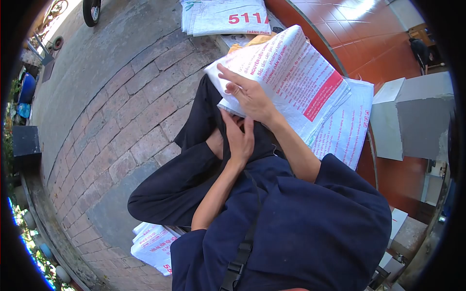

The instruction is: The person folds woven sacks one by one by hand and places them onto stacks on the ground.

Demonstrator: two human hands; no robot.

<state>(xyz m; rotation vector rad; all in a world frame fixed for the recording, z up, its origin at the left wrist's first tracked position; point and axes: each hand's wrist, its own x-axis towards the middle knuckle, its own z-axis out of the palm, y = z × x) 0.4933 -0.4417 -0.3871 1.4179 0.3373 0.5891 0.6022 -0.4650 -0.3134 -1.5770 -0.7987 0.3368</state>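
A stack of folded white woven sacks (296, 82) printed in red lies over my lap, with a red band near its lower right edge. My right hand (250, 99) rests on the left part of the top sack, fingers stretched out and apart. Just below, my left hand (238, 143) is at the stack's lower left edge. Its thumb and forefinger are spread apart, and its other fingers are partly hidden. Neither hand visibly grips the sack.
More folded sacks (228, 19) lie ahead, marked "511". Another sack (347, 126) lies under the stack at right, and a pile of sacks (155, 245) is beside me at lower left. Brick paving (116, 126) spreads leftward; red tiles (364, 39) and a grey block (422, 121) are at right.
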